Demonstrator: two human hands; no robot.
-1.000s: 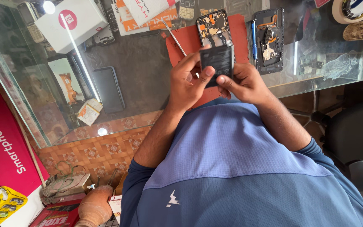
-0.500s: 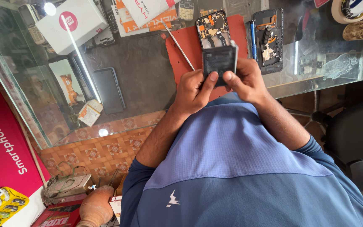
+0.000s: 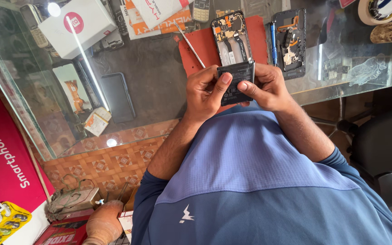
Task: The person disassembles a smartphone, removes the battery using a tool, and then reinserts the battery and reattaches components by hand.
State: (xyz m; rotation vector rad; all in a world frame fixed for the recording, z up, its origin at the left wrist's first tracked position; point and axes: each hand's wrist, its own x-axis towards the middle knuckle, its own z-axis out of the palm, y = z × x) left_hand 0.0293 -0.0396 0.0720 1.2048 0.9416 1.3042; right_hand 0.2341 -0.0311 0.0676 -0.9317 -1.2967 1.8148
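Both of my hands hold a black rectangular phone battery (image 3: 235, 80) just above the near edge of the glass counter (image 3: 159, 72). My left hand (image 3: 205, 93) grips its left side, thumb pressed on its face. My right hand (image 3: 271, 86) grips the right side, thumb tip on the face too. Right behind the battery, an opened phone (image 3: 232, 34) with bare circuit parts lies on a red mat (image 3: 203, 47). A thin metal tool (image 3: 190, 45) lies slanted on the mat's left part.
A second opened phone body (image 3: 291, 43) and a blue pen-like tool (image 3: 273, 38) lie right of the mat. A white box (image 3: 75, 22) and keypad phones sit at the far left, a tape roll (image 3: 379, 9) at the far right. A black chair (image 3: 382, 145) stands to the right.
My hands have drawn the battery a little nearer to my body, and both thumbs now rest on its face. The phones on the counter have not moved.
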